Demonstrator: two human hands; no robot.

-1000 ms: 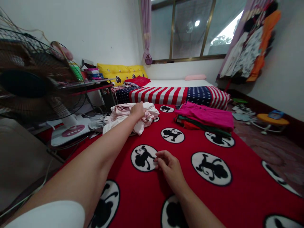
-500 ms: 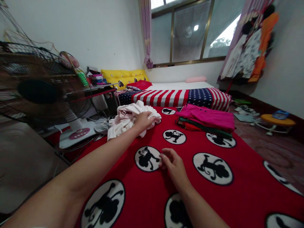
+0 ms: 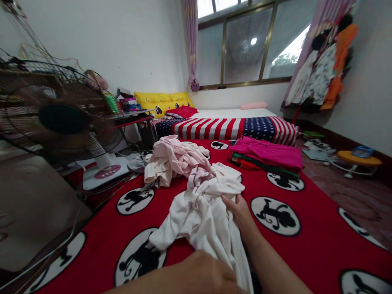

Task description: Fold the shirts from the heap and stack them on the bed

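A crumpled white garment (image 3: 205,212) lies stretched toward me on the red blanket (image 3: 306,249) with black monkey circles. My left hand (image 3: 199,275) is close to the camera at the bottom edge, closed on the garment's near end. My right hand (image 3: 240,210) grips its right side, fingers tucked into the cloth. Behind it a heap of pale pink and cream clothes (image 3: 174,159) sits near the blanket's left edge.
A folded stack with a magenta garment (image 3: 269,153) on top lies at the right. A standing fan (image 3: 61,122) is at the left. A stars-and-stripes cover (image 3: 226,126), yellow pillows (image 3: 162,100), a yellow stool (image 3: 358,157) and hanging clothes (image 3: 324,69) are beyond.
My left hand pulled the white garment out of the far heap toward me. My right hand rose from the blanket and took hold of the garment.
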